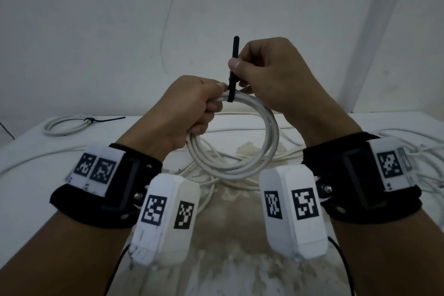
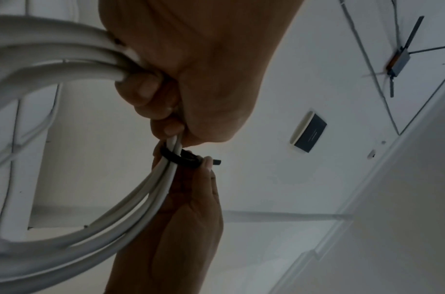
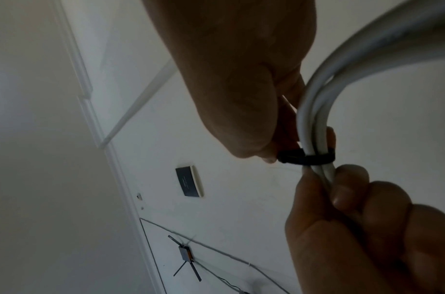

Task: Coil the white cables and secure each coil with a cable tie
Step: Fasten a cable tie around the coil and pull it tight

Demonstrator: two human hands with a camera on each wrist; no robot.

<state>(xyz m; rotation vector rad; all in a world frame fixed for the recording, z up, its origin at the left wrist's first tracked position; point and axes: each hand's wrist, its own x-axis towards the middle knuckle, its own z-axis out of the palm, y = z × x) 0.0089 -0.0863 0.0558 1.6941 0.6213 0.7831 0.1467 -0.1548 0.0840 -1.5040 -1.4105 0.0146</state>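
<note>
The white cable coil (image 1: pixel 242 146) hangs in the air above the table (image 1: pixel 396 125), its strands bunched in the left hand (image 1: pixel 185 113), whose fingers curl tight round them. Just beside that fist a black cable tie (image 1: pixel 232 74) loops the bundle; the right hand (image 1: pixel 271 74) pinches its upright tail. The cable looks springy and light, best held close to the tie. Beyond the coil, left, lies a tied coil (image 1: pixel 64 125); loose cables (image 1: pixel 408 151) sprawl beneath. No containers show.
</note>
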